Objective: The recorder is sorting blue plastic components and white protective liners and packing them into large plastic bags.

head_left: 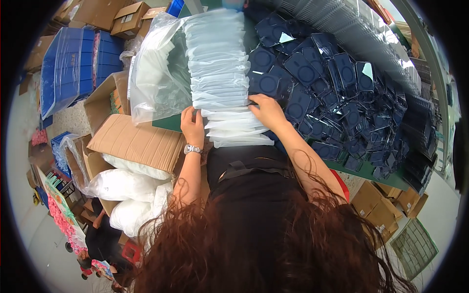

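Between the left grip (pixel 193 126) and the right grip (pixel 266 111) runs a long row of flat, milky-white plastic pouches (pixel 220 73), stacked overlapping. Just beyond the left grip slumps a large clear plastic bag (pixel 156 83). Below that grip sits an open brown cardboard box (pixel 132 141) holding white bags (pixel 122 183). Right of the right grip spreads a heap of dark blue packaged cases (pixel 337 93)

The left hand (pixel 192 125) has its fingertips tucked behind the left edge of the row of white pouches (pixel 220 73), so they cannot be seen. Hair (pixel 254 244) covers the elbows below both hands. The pile of dark phone cases (pixel 337 97) right of the right hand (pixel 267 111) blurs toward the rim.
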`<state>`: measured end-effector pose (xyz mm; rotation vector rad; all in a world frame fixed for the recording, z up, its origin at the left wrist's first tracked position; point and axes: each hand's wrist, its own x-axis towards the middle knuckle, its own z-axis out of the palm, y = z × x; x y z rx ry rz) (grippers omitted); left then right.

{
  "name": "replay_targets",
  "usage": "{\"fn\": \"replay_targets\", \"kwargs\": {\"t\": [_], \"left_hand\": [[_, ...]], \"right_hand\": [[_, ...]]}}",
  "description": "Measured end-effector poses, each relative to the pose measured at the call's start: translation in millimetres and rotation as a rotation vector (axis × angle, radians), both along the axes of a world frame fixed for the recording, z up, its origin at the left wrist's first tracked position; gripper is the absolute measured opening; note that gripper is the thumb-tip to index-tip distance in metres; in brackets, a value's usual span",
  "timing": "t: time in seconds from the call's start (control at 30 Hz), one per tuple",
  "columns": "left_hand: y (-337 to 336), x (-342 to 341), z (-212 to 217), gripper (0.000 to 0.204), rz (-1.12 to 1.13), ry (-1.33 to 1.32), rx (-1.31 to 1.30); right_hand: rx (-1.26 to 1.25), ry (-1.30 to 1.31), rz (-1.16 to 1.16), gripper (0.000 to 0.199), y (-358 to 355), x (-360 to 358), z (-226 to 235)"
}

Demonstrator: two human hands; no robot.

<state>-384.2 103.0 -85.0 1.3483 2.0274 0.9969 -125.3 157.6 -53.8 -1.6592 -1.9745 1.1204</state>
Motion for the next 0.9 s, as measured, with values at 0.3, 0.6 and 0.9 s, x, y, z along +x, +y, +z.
{"fn": "replay_targets", "kwargs": {"t": [0.3, 0.6, 0.9], "left_hand": [[-5.0, -7.8, -12.7, 0.012, -0.031, -0.025, 0.087], [-1.3, 12.8, -28.4, 0.017, 0.207, -0.197, -0.068], [-2.3, 9.9, -26.5, 0.013, 0.277, -0.270, -0.104]], "right_hand": [[0.001, 0.120, 0.005, 0.025, -13.6, -7.8, -5.4], [-0.187, 0.319, -0.062, 0.020, -10.0, 5.1, 13.7], [-0.228, 0.306, -0.169, 0.029, -11.3, 57.3, 51.2]]}}
